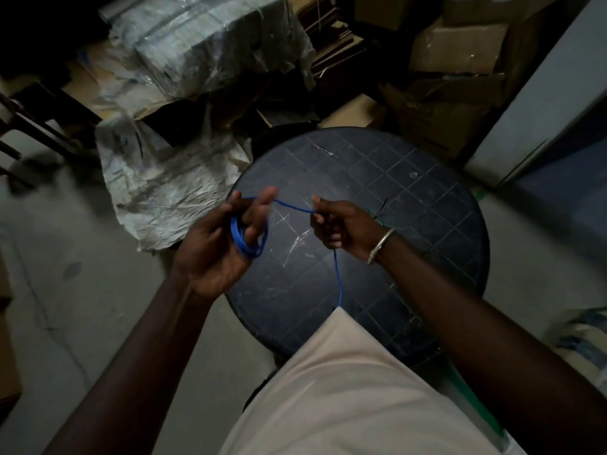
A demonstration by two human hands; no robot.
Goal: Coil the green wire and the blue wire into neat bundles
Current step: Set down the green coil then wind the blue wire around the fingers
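The blue wire [249, 239] is wound in several loops around the fingers of my left hand [226, 241], which is held palm up over the left edge of the round dark stool top [377, 178]. From the loops a strand runs right to my right hand [341, 224], which pinches it; the free end hangs down from that fist toward my lap. The green wire [382, 220] shows as a thin tangle on the stool just behind my right wrist, mostly hidden by the hand.
The stool top has a scratched grid pattern. Behind it lie plastic-wrapped bundles [203, 47], a white sack [164, 188] on the floor, and cardboard boxes [456, 50] at the back right. A pale wall panel [542, 103] stands at right. Grey floor [65, 290] spreads to the left.
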